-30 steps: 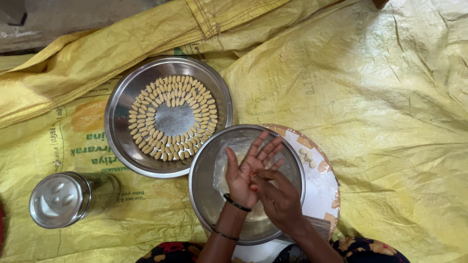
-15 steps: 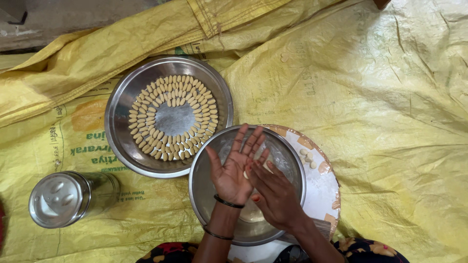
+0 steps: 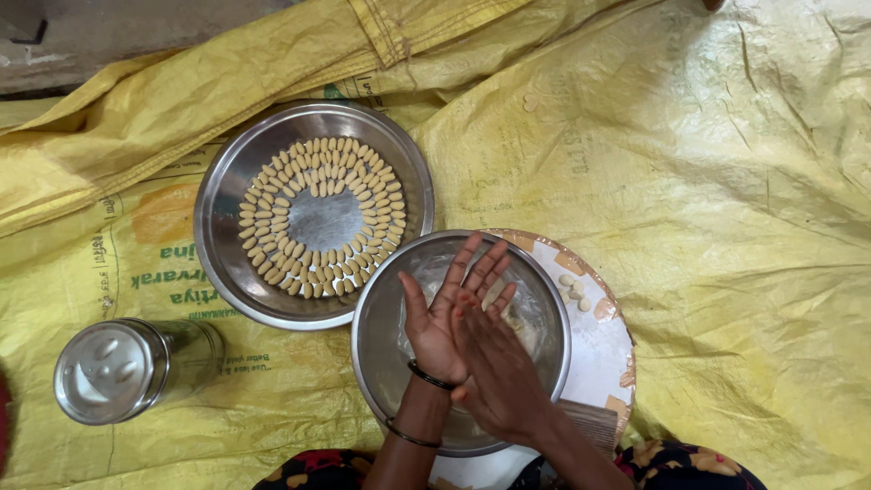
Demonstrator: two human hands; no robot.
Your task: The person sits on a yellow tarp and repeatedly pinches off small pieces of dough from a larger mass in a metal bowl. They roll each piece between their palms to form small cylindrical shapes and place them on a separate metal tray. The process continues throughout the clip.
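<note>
Left hand (image 3: 446, 308) flat, palm up, fingers spread. Right hand (image 3: 494, 367) flat on top, palms pressed together, holding nothing seen. Both over bowl (image 3: 381, 345), inside its rim. Bowl sits on round board (image 3: 603, 349), touching plate (image 3: 227, 263) edge. Plate holds rings of dough bits (image 3: 313, 159). Few bits (image 3: 572, 289) on board. Tin (image 3: 122, 367) at left, apart. Yellow sheet (image 3: 708, 200) wide open at right.

Bare forearms, two thin dark bangles on the left wrist (image 3: 426, 399), and a dark floral-print garment (image 3: 680, 463) below.
</note>
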